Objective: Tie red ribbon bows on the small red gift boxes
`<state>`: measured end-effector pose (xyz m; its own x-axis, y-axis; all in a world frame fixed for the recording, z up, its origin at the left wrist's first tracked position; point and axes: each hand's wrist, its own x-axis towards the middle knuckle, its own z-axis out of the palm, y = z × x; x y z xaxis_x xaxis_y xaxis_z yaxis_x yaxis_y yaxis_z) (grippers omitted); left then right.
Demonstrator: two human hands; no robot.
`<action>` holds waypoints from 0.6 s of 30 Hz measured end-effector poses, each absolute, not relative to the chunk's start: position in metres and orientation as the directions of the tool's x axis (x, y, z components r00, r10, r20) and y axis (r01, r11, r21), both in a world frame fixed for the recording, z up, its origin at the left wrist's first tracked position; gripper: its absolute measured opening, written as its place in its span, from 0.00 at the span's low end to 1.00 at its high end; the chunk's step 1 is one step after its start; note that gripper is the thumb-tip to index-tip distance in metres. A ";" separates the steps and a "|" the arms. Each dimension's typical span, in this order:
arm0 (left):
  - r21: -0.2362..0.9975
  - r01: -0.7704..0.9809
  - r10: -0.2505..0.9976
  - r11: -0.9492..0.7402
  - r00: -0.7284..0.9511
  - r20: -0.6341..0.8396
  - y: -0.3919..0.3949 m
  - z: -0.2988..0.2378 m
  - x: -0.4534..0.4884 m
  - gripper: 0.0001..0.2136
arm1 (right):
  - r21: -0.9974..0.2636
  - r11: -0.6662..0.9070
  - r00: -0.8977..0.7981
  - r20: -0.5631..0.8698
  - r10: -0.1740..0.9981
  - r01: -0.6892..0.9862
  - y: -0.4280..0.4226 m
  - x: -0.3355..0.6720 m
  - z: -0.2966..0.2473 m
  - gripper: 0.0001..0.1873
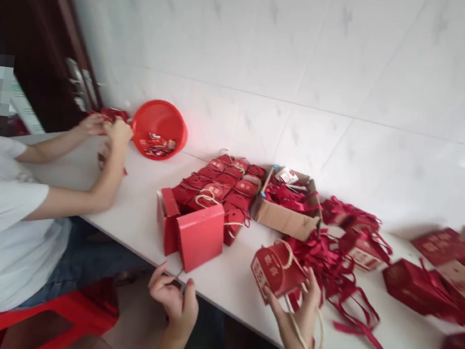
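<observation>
My right hand (pixel 303 311) grips a small red gift box (pixel 278 269) by its lower right side, thumb in front. The box is tilted and has a cream rope handle (pixel 289 255) on top. A second cream rope loop (pixel 321 333) hangs around my right wrist. Off the table's front edge, my left hand (pixel 176 300) is held with curled fingers. Something thin and dark shows between its thumb and fingers, too small to name. Closest to it on the table stand two plain red box pieces (pixel 200 238), upright and folded.
Rows of finished-looking red boxes (pixel 219 181) stand by a carton (pixel 288 220) of red ribbons. Loose ribbons (pixel 352 300) and more boxes (pixel 416 288) lie rightward. A red basin (pixel 160 130) holds small packets. A co-worker's hands (pixel 111 130) work at left, above a red stool (pixel 86 314).
</observation>
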<state>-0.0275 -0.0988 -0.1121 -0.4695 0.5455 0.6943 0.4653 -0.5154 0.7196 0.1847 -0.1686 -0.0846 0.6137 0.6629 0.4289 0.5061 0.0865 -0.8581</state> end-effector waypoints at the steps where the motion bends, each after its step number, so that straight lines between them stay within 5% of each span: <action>1: 0.706 0.424 0.616 -0.567 -0.351 0.705 -0.108 -0.107 -0.014 0.13 | -0.847 0.017 0.616 0.400 0.678 0.531 -0.169 0.182 -0.085 0.55; 5: 0.712 0.279 0.756 -0.644 0.086 0.649 -0.128 -0.095 0.030 0.13 | -0.784 0.072 0.429 0.412 0.804 0.617 -0.181 0.168 -0.077 0.49; 10: 0.717 0.248 0.759 -0.651 0.238 0.607 -0.098 -0.073 0.053 0.09 | -0.784 0.242 0.251 0.448 0.858 0.572 -0.225 0.168 -0.094 0.41; 14: 0.818 0.134 0.807 -0.559 0.317 0.498 -0.062 -0.060 0.058 0.15 | -0.802 0.221 0.295 0.439 0.849 0.555 -0.258 0.188 -0.122 0.34; 18: 0.760 0.280 0.791 -0.586 0.401 0.462 -0.052 -0.042 0.057 0.16 | -0.765 0.146 0.462 0.516 0.721 0.627 -0.272 0.212 -0.133 0.12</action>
